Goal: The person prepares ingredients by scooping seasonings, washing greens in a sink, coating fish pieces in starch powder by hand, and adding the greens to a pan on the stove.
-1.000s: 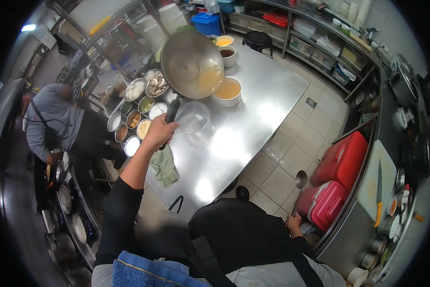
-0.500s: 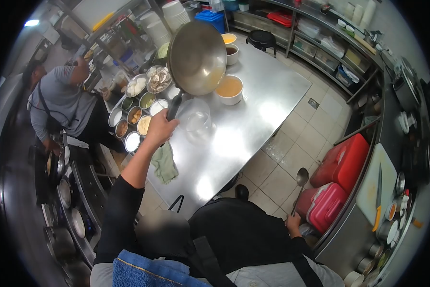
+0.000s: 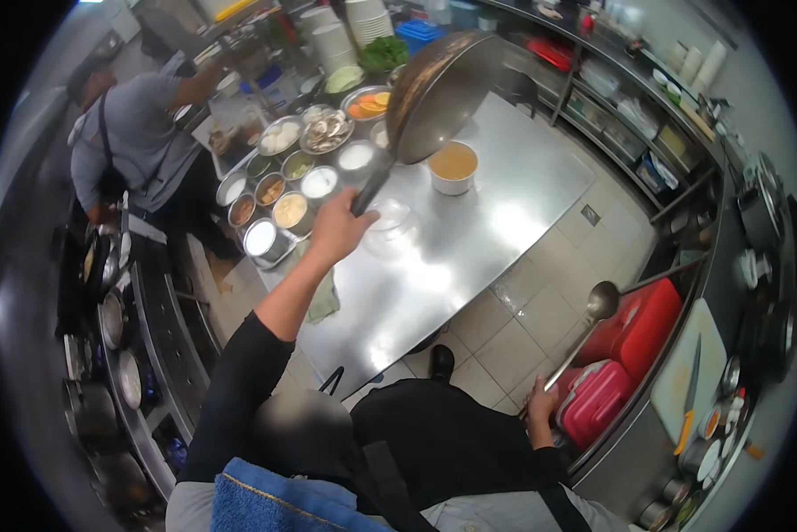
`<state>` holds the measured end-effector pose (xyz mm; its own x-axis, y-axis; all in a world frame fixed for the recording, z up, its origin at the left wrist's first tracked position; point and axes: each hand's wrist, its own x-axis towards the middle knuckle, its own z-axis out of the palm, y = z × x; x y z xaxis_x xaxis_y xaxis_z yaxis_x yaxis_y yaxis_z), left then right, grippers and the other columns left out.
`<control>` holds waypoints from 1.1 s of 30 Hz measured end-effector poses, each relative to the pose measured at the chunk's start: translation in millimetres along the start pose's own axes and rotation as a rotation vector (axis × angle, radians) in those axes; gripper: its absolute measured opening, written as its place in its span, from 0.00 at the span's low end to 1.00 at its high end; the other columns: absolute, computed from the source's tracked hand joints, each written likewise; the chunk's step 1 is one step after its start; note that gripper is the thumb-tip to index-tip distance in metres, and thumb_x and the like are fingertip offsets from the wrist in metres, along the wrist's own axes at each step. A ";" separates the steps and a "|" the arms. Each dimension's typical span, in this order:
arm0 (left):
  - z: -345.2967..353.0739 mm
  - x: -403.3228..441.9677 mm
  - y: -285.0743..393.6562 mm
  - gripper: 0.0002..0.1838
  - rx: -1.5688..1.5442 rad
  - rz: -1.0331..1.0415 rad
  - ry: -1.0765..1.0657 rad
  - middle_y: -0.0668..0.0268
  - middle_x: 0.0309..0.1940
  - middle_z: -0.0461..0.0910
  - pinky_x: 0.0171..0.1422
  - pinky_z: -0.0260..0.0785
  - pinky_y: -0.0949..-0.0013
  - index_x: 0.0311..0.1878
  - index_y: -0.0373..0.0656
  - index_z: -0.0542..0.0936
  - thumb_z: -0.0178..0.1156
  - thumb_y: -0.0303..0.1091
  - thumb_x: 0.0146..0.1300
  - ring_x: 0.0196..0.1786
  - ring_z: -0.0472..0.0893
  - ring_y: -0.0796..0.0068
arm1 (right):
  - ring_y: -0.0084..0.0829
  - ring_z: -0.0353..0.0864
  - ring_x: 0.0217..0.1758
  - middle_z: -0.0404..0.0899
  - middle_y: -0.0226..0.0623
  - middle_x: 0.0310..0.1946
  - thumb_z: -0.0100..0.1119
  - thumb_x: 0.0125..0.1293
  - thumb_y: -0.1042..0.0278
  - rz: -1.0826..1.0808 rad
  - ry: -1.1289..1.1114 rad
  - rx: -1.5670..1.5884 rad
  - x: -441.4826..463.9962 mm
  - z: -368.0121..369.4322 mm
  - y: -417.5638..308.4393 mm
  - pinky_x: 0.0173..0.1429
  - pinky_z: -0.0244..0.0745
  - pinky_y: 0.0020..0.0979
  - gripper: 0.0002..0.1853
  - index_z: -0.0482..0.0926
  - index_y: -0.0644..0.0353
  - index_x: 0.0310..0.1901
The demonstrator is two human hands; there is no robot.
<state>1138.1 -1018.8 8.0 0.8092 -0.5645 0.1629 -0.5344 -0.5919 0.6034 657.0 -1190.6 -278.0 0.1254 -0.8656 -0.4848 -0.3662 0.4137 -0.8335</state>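
Observation:
My left hand (image 3: 341, 229) is wrapped round the dark handle of a wok (image 3: 443, 93), which is tipped on its side above the steel table (image 3: 469, 239). Just below the wok's rim stands a white bowl of orange-brown liquid (image 3: 453, 168). A clear round container (image 3: 392, 229) sits beside my left hand, and a green cloth (image 3: 324, 300) lies partly behind my forearm. Low on the right, my right hand (image 3: 541, 401) grips the long handle of a metal ladle (image 3: 603, 301), held over the floor near the pink cooler.
Several metal tins of ingredients (image 3: 289, 211) line the table's left side. A person in grey (image 3: 141, 133) stands at the stoves on the left. Red (image 3: 644, 326) and pink (image 3: 598, 403) coolers stand at right, beside a cutting board (image 3: 693, 372) with a knife.
My left hand has moved right with the wok, which is now tipped more steeply. The ladle in my right hand has risen. The person at left has an arm raised.

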 end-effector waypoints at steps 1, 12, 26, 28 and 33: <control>-3.8 -2.7 -3.7 0.24 -0.006 -0.018 0.019 0.62 0.25 0.76 0.33 0.67 0.66 0.48 0.34 0.77 0.71 0.42 0.57 0.26 0.74 0.73 | 0.24 0.64 0.11 0.63 0.27 0.16 0.60 0.70 0.60 0.030 -0.029 0.214 -7.8 10.8 -22.7 0.14 0.61 0.29 0.14 0.66 0.56 0.38; -135.1 -259.5 -128.9 0.16 -0.752 -0.380 0.019 0.71 0.16 0.73 0.18 0.65 0.72 0.42 0.39 0.75 0.67 0.38 0.59 0.14 0.72 0.80 | 0.15 0.52 0.08 0.57 0.21 0.13 0.48 0.78 0.53 -0.311 -1.023 0.284 -136.3 114.4 -197.5 0.09 0.53 0.21 0.16 0.65 0.53 0.32; -148.4 -730.3 -247.0 0.11 -0.615 -1.104 0.698 0.69 0.16 0.73 0.19 0.65 0.70 0.36 0.38 0.72 0.64 0.31 0.60 0.14 0.72 0.79 | 0.20 0.63 0.13 0.64 0.27 0.15 0.57 0.72 0.64 -0.274 -1.753 -0.625 -468.8 316.7 -112.3 0.17 0.59 0.24 0.14 0.67 0.57 0.29; -161.8 -745.3 -242.5 0.10 -0.789 -1.179 0.808 0.69 0.16 0.71 0.18 0.65 0.72 0.34 0.39 0.70 0.64 0.30 0.60 0.14 0.71 0.80 | 0.20 0.64 0.13 0.64 0.26 0.15 0.59 0.71 0.63 -0.259 -1.813 -0.754 -495.8 340.1 -103.0 0.17 0.59 0.24 0.15 0.68 0.58 0.28; -178.2 -755.1 -277.6 0.09 -0.878 -1.223 0.964 0.70 0.16 0.70 0.17 0.64 0.71 0.35 0.40 0.71 0.62 0.30 0.60 0.14 0.70 0.80 | 0.19 0.64 0.13 0.65 0.25 0.15 0.60 0.71 0.63 -0.345 -1.983 -1.087 -547.1 412.4 -83.9 0.18 0.60 0.24 0.15 0.68 0.58 0.29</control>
<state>718.9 -325.7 -143.3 0.6211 0.6100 -0.4920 0.4330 0.2562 0.8642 999.4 -635.4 -52.2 0.4687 0.6979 -0.5415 -0.2461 -0.4856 -0.8388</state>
